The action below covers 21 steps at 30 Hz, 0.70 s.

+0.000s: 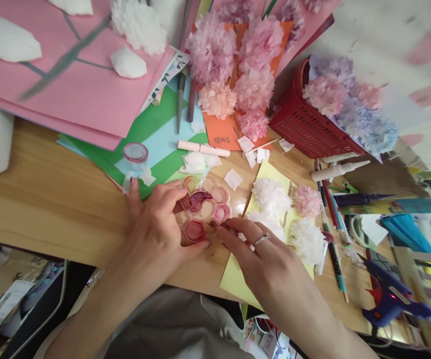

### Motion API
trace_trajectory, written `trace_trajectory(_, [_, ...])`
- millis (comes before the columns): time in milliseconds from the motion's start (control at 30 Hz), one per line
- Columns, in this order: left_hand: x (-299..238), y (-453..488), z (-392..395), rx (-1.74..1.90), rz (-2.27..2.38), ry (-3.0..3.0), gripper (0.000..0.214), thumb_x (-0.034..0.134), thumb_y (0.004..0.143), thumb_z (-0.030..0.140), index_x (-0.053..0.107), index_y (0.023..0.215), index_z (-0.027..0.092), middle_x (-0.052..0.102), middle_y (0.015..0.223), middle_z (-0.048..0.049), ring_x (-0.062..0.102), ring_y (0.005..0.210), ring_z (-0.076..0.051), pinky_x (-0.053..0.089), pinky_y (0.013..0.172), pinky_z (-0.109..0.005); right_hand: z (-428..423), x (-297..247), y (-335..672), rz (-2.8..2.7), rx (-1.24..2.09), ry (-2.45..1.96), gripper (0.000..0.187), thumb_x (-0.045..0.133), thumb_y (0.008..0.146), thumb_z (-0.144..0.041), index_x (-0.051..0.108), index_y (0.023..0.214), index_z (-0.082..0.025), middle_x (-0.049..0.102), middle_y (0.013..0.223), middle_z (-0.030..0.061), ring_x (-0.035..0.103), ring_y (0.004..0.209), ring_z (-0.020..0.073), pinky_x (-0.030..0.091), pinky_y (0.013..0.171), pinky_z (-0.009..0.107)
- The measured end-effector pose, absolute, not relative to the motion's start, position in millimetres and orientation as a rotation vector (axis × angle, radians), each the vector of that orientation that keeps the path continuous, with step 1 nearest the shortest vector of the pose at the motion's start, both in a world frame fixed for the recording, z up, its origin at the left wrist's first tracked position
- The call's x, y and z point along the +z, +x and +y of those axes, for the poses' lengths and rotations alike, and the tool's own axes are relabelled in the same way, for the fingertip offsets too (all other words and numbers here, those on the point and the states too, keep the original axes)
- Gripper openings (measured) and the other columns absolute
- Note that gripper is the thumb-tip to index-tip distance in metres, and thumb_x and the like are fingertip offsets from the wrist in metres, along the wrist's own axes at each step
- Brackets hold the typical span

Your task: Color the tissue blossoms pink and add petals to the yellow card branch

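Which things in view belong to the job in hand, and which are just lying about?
Likely in use:
- clear palette, between the hands
- small reddish container, in the left hand
- right hand is at the palette's edge; can't tell what it pinches

Likely just lying about:
- glue gun
- red basket
- pink pen

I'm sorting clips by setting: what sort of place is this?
Probably a craft workspace: a paint palette, fluffy flowers and a glue gun are in view.
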<state>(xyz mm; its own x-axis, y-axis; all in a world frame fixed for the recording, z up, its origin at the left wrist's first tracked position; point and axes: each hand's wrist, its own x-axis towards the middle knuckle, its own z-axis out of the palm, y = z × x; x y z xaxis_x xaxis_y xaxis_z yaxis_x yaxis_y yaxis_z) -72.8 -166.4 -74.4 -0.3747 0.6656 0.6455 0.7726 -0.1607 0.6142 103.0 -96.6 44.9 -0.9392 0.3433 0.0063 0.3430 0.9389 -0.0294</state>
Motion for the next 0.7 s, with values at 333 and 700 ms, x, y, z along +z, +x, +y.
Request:
trace_trajectory(333, [-73.8,-72.4,-165.7,-1.571,-1.983,-1.716,0.084,0.083,0.055,0.040,0.038,0.124,0.026,0.062,0.117,-0.0079,0.066,0.102,-0.029,0.016,0.116,-0.064,-88.4,63.7,86.4,-3.283,-0.070,-0.185,0.041,0.044,0.084,0.002,0.066,0.118,-0.004,0.071,0.098,0.0170,0.068,0.083,0.0273,0.061,0.063,0.037])
trace_trajectory(700, [-67.7,-70.7,-170.8,-1.550,-2.087,-1.803,0.100,0.090,0.048,0.039,0.031,0.128,0.027,0.057,0.125,-0.0135,0.059,0.116,-0.037,0.012,0.115,-0.072,-57.9,50.6,111.5,-2.442,1.566,-1.095,0.024,0.062,0.092,-0.029,0.064,0.115,-0.026,0.073,0.103,0.0044,0.071,0.090,0.0149,0.059,0.077,0.026])
